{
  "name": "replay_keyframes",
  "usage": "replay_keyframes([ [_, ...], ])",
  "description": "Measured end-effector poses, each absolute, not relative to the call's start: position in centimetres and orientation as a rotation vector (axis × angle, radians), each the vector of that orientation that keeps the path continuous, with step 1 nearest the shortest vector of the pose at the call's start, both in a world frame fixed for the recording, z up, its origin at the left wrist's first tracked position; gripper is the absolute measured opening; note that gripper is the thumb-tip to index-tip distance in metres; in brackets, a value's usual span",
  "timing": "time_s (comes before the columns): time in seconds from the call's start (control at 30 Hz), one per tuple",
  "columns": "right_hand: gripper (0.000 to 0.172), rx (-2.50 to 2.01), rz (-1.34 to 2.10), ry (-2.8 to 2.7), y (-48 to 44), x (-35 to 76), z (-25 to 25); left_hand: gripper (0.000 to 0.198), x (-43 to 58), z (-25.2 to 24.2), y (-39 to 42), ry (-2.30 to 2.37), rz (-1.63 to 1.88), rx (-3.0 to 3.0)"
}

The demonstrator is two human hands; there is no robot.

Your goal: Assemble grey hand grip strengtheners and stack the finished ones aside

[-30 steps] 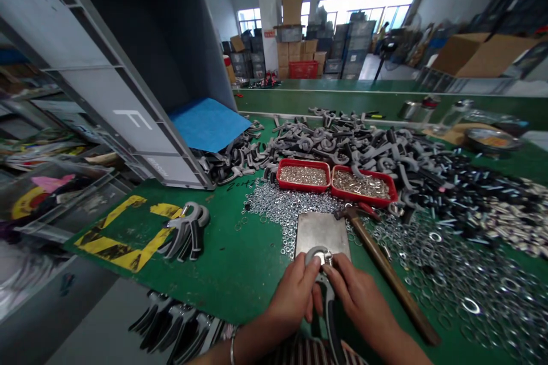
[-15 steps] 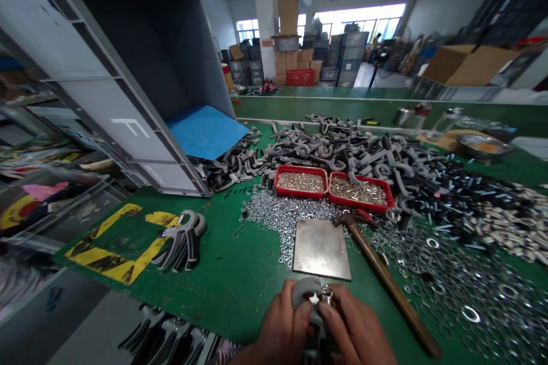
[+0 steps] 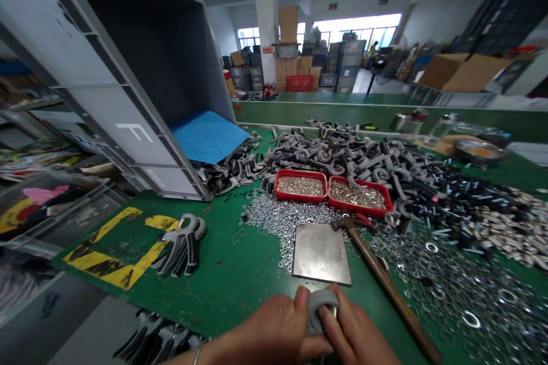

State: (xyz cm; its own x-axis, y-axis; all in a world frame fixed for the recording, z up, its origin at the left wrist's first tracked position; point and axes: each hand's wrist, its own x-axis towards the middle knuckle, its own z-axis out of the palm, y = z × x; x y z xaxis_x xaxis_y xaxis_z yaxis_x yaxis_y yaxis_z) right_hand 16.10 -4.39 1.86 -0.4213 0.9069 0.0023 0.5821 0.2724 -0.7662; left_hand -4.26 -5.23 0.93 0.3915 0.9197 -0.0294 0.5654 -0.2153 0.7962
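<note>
Both hands are at the near edge of the green workbench (image 3: 240, 302). My left hand (image 3: 265, 333) and my right hand (image 3: 353, 328) hold a grey rubber-coated hand grip (image 3: 321, 311) between them, its curved end upward. A small metal part (image 3: 334, 312) shows at its loop, mostly hidden by my right fingers. Just beyond the hands lies a flat steel plate (image 3: 321, 254). To its right is a wooden-handled hammer (image 3: 389, 291), its head (image 3: 349, 222) near a red tray.
Two red trays of small metal parts (image 3: 301, 185) stand among heaped grey grip parts (image 3: 342, 154), steel washers (image 3: 449, 279) and black pieces. Finished grips (image 3: 182, 245) lie inside yellow-black tape. A large grey crate (image 3: 128, 68) lies tipped at the left, with a blue sheet (image 3: 208, 137).
My hands have moved down toward the near bench edge, and the grip has turned, now covering more of the metal part. The view has shifted slightly; the bench items stay in place.
</note>
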Motion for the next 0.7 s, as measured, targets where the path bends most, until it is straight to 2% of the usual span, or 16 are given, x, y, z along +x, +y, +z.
replay_keyframes([
  [0.17,0.024,-1.456,0.727,-2.242,2.0,15.7,1.0,0.061,-2.9,1.7,2.3,1.353,0.245,2.162],
  [0.37,0.024,-1.536,0.297,-2.271,13.2,19.7,2.3,0.048,-2.1,2.4,9.7,1.406,-0.049,2.52],
  [0.47,0.025,-1.618,0.164,-2.266,17.3,22.4,2.9,0.043,-1.2,4.0,12.3,1.346,0.003,2.715],
  [0.6,0.022,-1.698,0.08,-2.298,21.7,23.6,2.7,0.023,2.4,6.0,17.9,1.27,0.104,2.888],
  [0.7,0.018,-1.731,0.061,-2.332,23.8,23.1,2.0,0.022,6.0,6.0,22.1,1.227,0.137,2.921],
])
